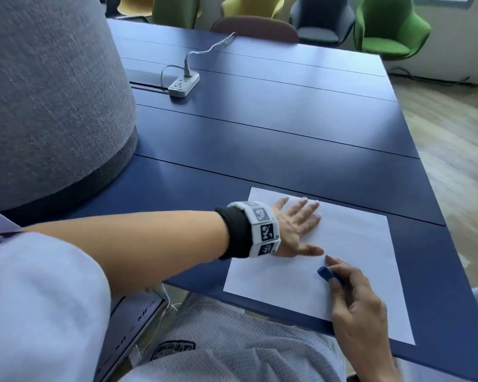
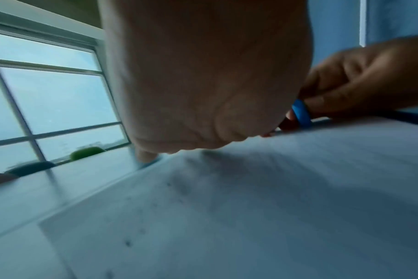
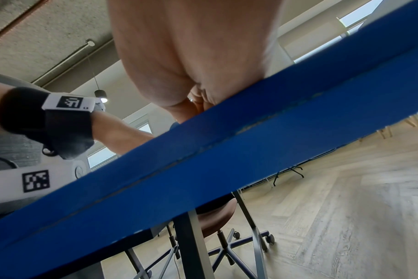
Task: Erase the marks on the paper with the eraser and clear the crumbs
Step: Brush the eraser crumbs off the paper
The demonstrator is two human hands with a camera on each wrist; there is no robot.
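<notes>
A white sheet of paper (image 1: 356, 257) lies at the near edge of the blue table (image 1: 287, 133). My left hand (image 1: 298, 224) lies flat on the paper's upper left part, fingers straight and spread. My right hand (image 1: 351, 293) pinches a small blue eraser (image 1: 327, 274) between thumb and fingers, its tip down on the paper just below the left thumb. In the left wrist view the paper (image 2: 274, 207) carries small dark crumbs (image 2: 128, 242), and the eraser (image 2: 302, 114) shows beyond the palm. No pencil marks are plain in the head view. The right wrist view shows mostly the table's edge (image 3: 227, 160).
A white power strip (image 1: 184, 84) with its cable lies at the far left of the table. A big grey fabric-covered object (image 1: 47, 92) stands at the left. Coloured chairs (image 1: 389, 26) line the far side. A laptop (image 1: 133, 323) sits by my lap.
</notes>
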